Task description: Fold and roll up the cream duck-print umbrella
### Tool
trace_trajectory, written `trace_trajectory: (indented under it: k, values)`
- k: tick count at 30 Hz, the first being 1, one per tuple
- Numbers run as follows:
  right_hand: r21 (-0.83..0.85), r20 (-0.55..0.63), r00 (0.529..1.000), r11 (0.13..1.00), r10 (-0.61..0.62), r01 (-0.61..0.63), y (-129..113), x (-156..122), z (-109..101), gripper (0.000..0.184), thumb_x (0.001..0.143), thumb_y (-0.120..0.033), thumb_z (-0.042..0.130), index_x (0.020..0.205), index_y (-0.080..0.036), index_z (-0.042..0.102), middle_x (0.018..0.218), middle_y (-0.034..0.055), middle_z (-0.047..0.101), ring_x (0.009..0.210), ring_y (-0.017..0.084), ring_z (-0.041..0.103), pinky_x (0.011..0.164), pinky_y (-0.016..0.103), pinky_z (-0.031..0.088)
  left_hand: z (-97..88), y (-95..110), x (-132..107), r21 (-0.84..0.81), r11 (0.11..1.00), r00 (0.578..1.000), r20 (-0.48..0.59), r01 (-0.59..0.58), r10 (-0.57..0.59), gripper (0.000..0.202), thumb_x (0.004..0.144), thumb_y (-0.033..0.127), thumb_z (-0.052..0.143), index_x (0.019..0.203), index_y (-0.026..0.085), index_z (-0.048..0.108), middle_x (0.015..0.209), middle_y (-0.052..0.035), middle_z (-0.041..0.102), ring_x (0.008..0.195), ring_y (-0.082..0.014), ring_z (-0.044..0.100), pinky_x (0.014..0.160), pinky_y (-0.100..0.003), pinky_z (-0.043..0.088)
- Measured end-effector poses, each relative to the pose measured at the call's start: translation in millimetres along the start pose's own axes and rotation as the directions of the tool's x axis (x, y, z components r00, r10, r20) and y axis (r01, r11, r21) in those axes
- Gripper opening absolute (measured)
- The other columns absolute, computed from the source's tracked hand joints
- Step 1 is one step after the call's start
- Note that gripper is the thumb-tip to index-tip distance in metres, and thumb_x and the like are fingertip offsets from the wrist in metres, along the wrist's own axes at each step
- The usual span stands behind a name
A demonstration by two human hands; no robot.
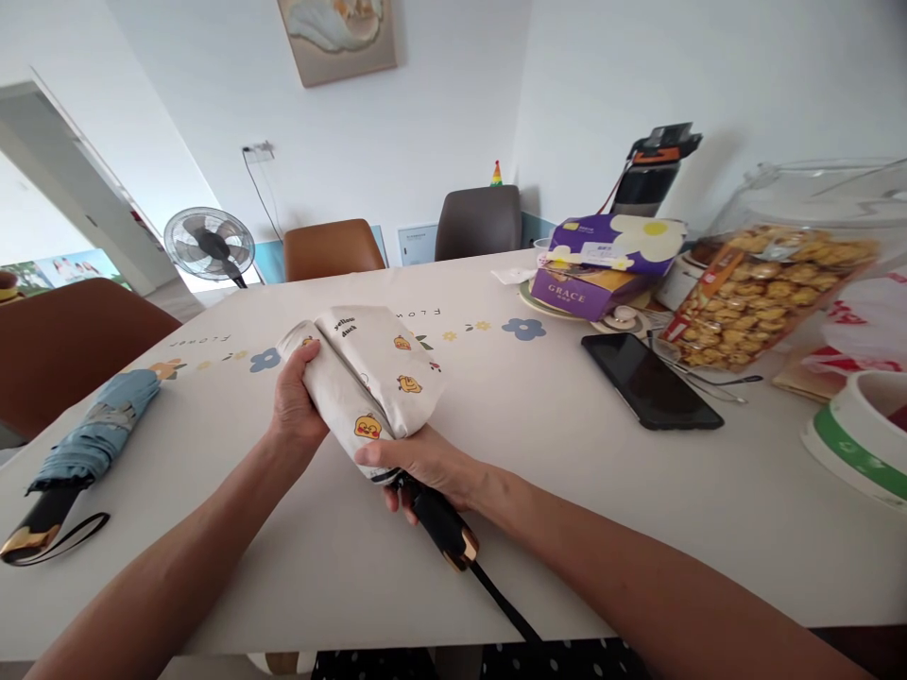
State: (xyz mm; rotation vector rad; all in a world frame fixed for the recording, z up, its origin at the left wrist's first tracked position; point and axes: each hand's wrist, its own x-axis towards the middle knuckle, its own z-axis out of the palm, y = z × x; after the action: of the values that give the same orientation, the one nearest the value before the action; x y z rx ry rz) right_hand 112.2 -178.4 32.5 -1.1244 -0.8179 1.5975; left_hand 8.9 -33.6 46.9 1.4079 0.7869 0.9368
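Above the table's near side I hold a cream folding umbrella (368, 378) printed with yellow ducks, its fabric partly wrapped and one flap loose on the right. My left hand (296, 397) grips the rolled fabric along its left side, the thumb on top. My right hand (425, 463) is closed around the lower end by the handle, the thumb lying across the fabric. The black handle (443, 524) with a gold-coloured tip points toward me, and a black strap hangs from it. To the left, a folded blue umbrella (103, 434) lies on the table.
On the white table (539, 529), a black phone (648, 378) lies at the right. Behind it are a purple tissue pack (616, 241), a dark bottle (648, 175) and a clear snack jar (765, 283). A white-and-green roll (861, 444) sits at the right edge. Chairs and a fan (211, 244) stand beyond.
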Motion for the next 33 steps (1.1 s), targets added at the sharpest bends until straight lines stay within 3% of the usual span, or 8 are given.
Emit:
trace_trajectory:
  k: [6,10,15,17,21,24,29,33]
  values:
    - [0.079,0.068,0.997,0.997,-0.03,0.025,3,1,0,0.036,0.063,-0.035,0.073,0.085,-0.018,0.052,0.064,-0.0057,0.051,0.037,0.003,0.038,0.028,0.018,0.037,5.2,0,-1,-0.338,0.924,0.981,-0.012,0.179,-0.194,0.048,0.07,0.051,0.06,0.105,0.019,0.06,0.09,-0.0073,0.067,0.087,-0.0277,0.063,0.077,-0.037,0.054]
    - [0.16,0.015,0.999,0.986,-0.044,0.041,5,4,-2,0.038,0.063,-0.035,0.073,0.086,-0.02,0.048,0.062,-0.0073,0.046,0.038,0.005,0.038,0.029,0.02,0.039,1.0,-10,11,-0.283,0.93,0.971,0.023,0.234,-0.237,0.042,0.068,0.044,0.065,0.097,0.014,0.063,0.093,-0.0099,0.066,0.092,-0.0265,0.061,0.081,-0.035,0.052]
    - [0.327,-0.051,0.998,0.945,0.048,-0.028,1,6,-11,0.03,0.068,-0.032,0.07,0.081,-0.019,0.046,0.063,-0.0063,0.044,0.04,0.005,0.04,0.032,0.02,0.041,-13.6,-21,25,0.029,0.999,0.967,-0.251,-0.036,0.042,0.033,0.067,0.03,0.068,0.096,0.019,0.058,0.112,-0.0064,0.06,0.11,-0.0199,0.053,0.097,-0.033,0.041]
    - [0.367,-0.031,0.997,0.928,0.076,-0.059,-1,6,-15,0.028,0.07,-0.032,0.069,0.078,-0.018,0.047,0.063,-0.0052,0.045,0.041,0.004,0.04,0.033,0.019,0.04,-11.4,-17,23,0.213,0.965,0.947,-0.248,-0.15,0.202,0.033,0.069,0.028,0.065,0.101,0.022,0.058,0.117,-0.0042,0.058,0.115,-0.0186,0.05,0.101,-0.034,0.037]
    - [0.389,0.014,0.998,0.919,0.063,-0.063,-1,8,-21,0.027,0.071,-0.034,0.069,0.08,-0.017,0.05,0.067,-0.0023,0.051,0.041,0.005,0.04,0.033,0.02,0.041,16.8,5,16,0.477,0.82,0.938,0.035,-0.318,0.344,0.027,0.077,0.029,0.053,0.102,0.023,0.061,0.114,-0.003,0.061,0.111,-0.0209,0.053,0.097,-0.037,0.039]
    - [0.389,0.008,0.997,0.918,0.08,-0.077,0,11,-22,0.027,0.072,-0.035,0.068,0.08,-0.016,0.051,0.068,-0.0012,0.054,0.039,0.004,0.04,0.033,0.021,0.041,49.5,16,23,0.609,0.674,0.902,0.368,-0.418,0.226,0.03,0.078,0.029,0.049,0.106,0.025,0.061,0.118,-0.0013,0.06,0.112,-0.022,0.052,0.095,-0.036,0.041]
    - [0.368,0.002,0.993,0.923,0.117,-0.109,-1,12,-22,0.026,0.071,-0.032,0.069,0.078,-0.015,0.051,0.069,-0.0008,0.055,0.039,0.004,0.041,0.033,0.022,0.042,99.2,6,56,0.623,0.326,0.63,0.77,-0.711,-0.099,0.04,0.081,0.027,0.043,0.118,0.026,0.055,0.132,-0.0002,0.051,0.123,-0.0201,0.042,0.103,-0.035,0.031]
    - [0.358,0.015,0.993,0.927,0.114,-0.111,-4,9,-21,0.023,0.071,-0.028,0.069,0.076,-0.015,0.051,0.068,-0.0016,0.053,0.039,0.005,0.04,0.033,0.021,0.041,122.0,-8,68,0.57,0.086,0.543,0.811,-0.817,-0.215,0.043,0.076,0.016,0.039,0.115,0.022,0.058,0.119,-0.0041,0.058,0.112,-0.0215,0.049,0.098,-0.038,0.034]
